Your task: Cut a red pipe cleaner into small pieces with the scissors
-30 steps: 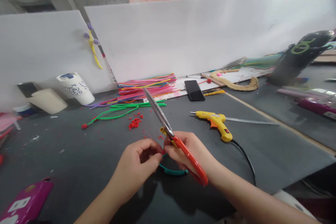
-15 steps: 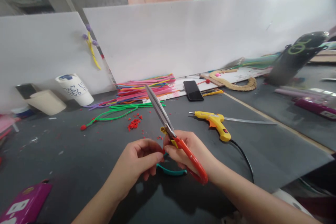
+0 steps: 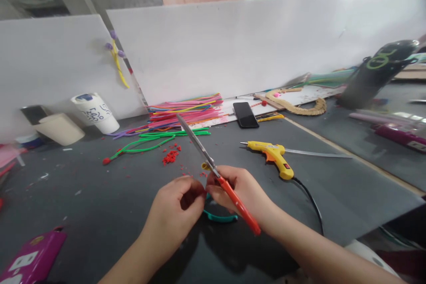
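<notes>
My right hand grips red-handled scissors, blades closed and pointing up and away to the left. My left hand is pinched closed right against the right hand's fingertips; what it pinches is too small to name. A teal curved piece lies on the dark table just under both hands. A small yellow bit sits beside the blades. Red crumbs are scattered a little farther away.
A yellow glue gun with black cord lies to the right. Coloured pipe cleaners and green ones, a phone, two white cups, a magenta box and a dark bottle surround the work area.
The scissors have tilted further left and lower, their blades turning edge-on. My left hand has curled tighter against the right hand's fingertips.
</notes>
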{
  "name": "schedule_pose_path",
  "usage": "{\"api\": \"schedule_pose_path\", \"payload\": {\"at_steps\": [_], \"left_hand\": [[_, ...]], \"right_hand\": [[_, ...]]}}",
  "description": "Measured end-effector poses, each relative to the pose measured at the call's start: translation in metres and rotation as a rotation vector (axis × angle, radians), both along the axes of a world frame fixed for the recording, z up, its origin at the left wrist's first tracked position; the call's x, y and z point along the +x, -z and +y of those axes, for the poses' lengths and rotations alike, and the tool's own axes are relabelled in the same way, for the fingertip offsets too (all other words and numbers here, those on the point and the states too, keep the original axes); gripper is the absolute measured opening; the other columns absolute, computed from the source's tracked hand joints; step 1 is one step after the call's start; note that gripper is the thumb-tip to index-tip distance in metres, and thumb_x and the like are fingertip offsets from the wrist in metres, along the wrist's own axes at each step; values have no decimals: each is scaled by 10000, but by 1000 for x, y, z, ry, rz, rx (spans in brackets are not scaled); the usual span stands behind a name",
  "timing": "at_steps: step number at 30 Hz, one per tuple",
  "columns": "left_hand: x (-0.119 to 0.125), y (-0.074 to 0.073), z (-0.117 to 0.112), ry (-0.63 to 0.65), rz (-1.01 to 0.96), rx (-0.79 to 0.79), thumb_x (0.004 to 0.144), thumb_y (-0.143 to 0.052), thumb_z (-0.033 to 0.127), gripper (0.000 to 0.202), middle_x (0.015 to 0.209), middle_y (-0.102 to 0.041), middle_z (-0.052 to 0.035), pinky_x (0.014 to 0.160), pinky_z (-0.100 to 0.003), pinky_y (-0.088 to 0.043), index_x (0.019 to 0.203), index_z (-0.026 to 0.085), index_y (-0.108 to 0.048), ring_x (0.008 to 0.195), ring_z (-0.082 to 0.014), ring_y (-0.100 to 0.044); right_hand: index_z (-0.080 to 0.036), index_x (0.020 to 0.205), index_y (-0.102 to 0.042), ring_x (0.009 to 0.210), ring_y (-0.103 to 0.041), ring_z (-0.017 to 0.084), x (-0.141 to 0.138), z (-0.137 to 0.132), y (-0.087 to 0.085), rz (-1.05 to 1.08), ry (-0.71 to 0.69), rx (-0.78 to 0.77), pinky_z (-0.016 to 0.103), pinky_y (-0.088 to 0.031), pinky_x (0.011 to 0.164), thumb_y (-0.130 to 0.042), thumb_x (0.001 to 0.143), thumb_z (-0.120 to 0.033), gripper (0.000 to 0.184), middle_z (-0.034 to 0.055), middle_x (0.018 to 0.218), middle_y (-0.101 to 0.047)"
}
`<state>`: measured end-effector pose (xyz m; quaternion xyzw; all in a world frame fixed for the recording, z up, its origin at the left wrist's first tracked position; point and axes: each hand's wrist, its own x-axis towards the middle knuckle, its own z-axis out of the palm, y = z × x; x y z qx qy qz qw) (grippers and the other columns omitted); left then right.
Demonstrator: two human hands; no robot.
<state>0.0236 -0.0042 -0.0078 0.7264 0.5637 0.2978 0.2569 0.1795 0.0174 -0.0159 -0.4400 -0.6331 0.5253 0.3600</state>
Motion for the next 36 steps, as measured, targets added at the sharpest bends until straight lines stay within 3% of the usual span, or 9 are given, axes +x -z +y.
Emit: {"api": "schedule_pose_path", "payload": {"at_steps": [9,11,16,19,24,27,30,33,36], "left_hand": [[1,1,-2,21,37,73,717,-503,151,103,601,-556,14,530,-222,-403,652,176,-579,540,-113,-518],[1,0,0,7,-60,-33,720,-519,185,86,601,-557,9,514,-221,-406,684,173,-596,540,-116,-517],[-2,-1,5,0,-524,-547,727,-559,374,245,550,-548,1,340,-172,-320,670,142,-611,403,-74,-441],[-3,0,7,11,-694,-653,693,-602,327,208,566,-572,-5,317,-144,-298,621,132,-590,386,-52,-433],[-3,0,8,-60,-673,-571,683,-579,259,165,465,-533,22,305,-133,-297,578,137,-545,354,-57,-436],[-4,-1,6,49,-734,-660,778,-492,380,320,544,-588,-29,304,-134,-299,614,118,-576,376,-61,-467],[-4,-1,5,150,-805,-761,782,-518,354,299,589,-603,-38,294,-124,-271,633,106,-590,358,-35,-440],[-4,-1,5,117,-812,-735,744,-573,292,212,562,-584,-7,294,-123,-262,615,124,-564,350,-31,-426],[-3,-2,4,24,-685,-595,738,-558,278,162,557,-566,9,313,-140,-294,648,142,-561,384,-56,-446]], "right_hand": [[-167,624,-477,479,-364,62,0,1,9,-81,-4,41,161,-281,428,-464,597,-105,69,-68,536,-389],[-166,630,-477,489,-361,65,1,2,10,-80,-11,64,162,-286,431,-466,601,-109,65,-64,548,-392],[-159,638,-497,531,-389,83,0,0,9,-133,-11,210,176,-332,479,-476,624,-127,40,-40,572,-452],[-159,627,-492,519,-382,80,-1,-2,8,-165,-3,242,178,-328,474,-489,618,-129,31,-36,571,-464],[-169,627,-465,489,-355,64,0,-3,5,-56,-28,209,168,-313,451,-490,657,-140,49,-52,565,-413],[-179,679,-463,452,-329,53,2,-3,2,49,-68,104,164,-308,429,-479,700,-154,36,-64,559,-398],[-177,667,-461,479,-364,63,3,-4,1,37,-74,109,174,-327,452,-493,701,-162,49,-53,573,-419],[-172,639,-466,512,-398,75,3,-5,1,9,-63,146,186,-345,480,-511,686,-163,65,-41,591,-441],[-173,654,-481,445,-363,57,2,-4,-1,55,-50,65,174,-323,424,-516,701,-196,62,-62,543,-415]]}}
